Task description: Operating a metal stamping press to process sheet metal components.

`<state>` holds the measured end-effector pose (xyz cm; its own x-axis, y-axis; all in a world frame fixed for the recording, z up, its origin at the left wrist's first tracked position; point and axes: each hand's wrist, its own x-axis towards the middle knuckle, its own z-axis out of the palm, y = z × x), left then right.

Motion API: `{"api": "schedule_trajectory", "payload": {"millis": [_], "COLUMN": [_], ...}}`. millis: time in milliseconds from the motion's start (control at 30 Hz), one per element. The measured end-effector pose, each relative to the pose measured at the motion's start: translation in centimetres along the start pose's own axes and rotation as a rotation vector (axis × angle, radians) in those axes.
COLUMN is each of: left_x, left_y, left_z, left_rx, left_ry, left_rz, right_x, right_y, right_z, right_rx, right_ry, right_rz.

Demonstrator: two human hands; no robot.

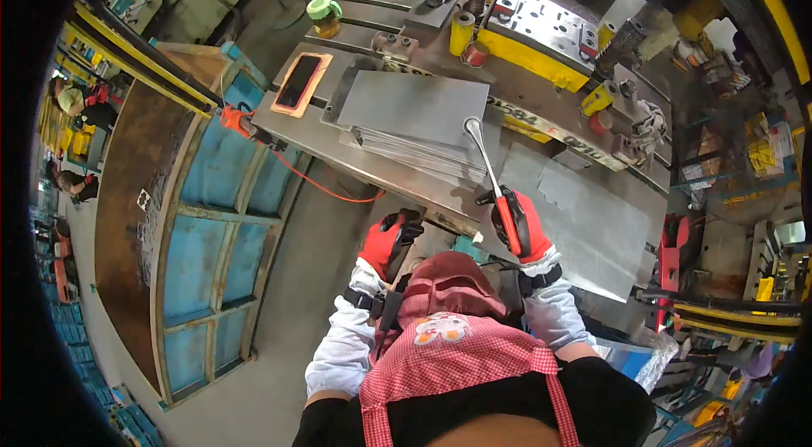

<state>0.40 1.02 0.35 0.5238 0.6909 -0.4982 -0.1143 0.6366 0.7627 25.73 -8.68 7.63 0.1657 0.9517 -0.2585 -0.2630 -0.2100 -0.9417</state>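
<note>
My right hand point(520, 225), in a red and black work glove, is wrapped round the red handle of a ratchet wrench point(485, 155). The chrome shaft points away from me, and its round head is over the right edge of a stack of flat grey metal sheets point(414, 104). I cannot tell whether the head touches the top sheet. My left hand point(391, 237), gloved alike, is held low by the near edge of the press table point(338, 161). Its fingers are curled in, and nothing shows in them. Right of the stack lies a flat metal sheet point(592, 231).
A die block point(541, 28) with yellow sides and dark posts stands at the back. A phone point(299, 82) and a green-lidded jar point(324, 17) are on the table's left. Left of me stands a big blue-framed bin point(199, 244). An orange cable point(317, 186) hangs below the table edge.
</note>
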Motion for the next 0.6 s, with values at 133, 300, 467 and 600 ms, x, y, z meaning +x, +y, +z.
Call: {"api": "schedule_trajectory", "payload": {"millis": [133,300,467,600], "left_x": [0.2,-0.3,-1.1,-1.0], "left_y": [-0.3,-0.1,0.4,-0.6], "left_z": [0.3,1.2,1.9,0.6], "left_rx": [0.060,0.033,0.066,0.079], "left_ry": [-0.005,-0.017,-0.015,-0.002], "left_rz": [-0.040,-0.021,0.006,0.027], "right_x": [0.4,-0.2,0.5,-0.8], "right_y": [-2.1,-2.5,-1.0,-2.7], "right_z": [1.2,1.1,0.4,1.4], "right_rx": [-0.083,0.091,-0.058,-0.064], "right_ry": [0.096,0.053,0.116,0.068], "right_rz": [-0.112,0.025,-0.048,-0.010]}}
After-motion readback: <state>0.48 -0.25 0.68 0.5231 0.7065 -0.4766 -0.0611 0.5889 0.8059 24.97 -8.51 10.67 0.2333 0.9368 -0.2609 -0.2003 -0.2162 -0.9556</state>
